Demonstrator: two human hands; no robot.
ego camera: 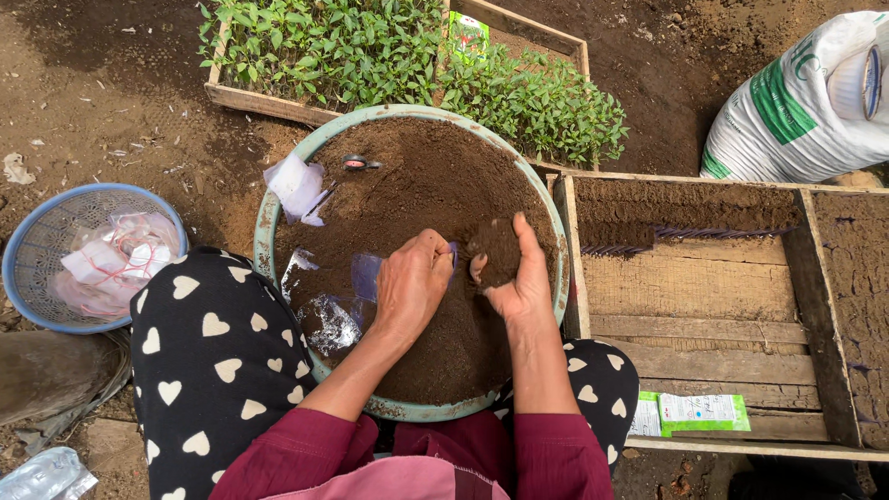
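A wide pale-green basin [269,218] full of dark soil rests between my knees. My left hand [410,282] is curled over a small clear bluish plastic bag [367,274] lying on the soil. My right hand [519,278] is cupped around a clump of soil [498,252] just beside it. More clear plastic bags [331,321] lie crumpled at the basin's left edge, and a white one [296,185] drapes over its far left rim.
A wooden tray [704,306] at the right holds soil-filled bags along its far side. Green seedlings [389,46] grow in wooden crates behind the basin. A blue basket [37,245] with plastic bags sits left; a white sack [806,93] is top right.
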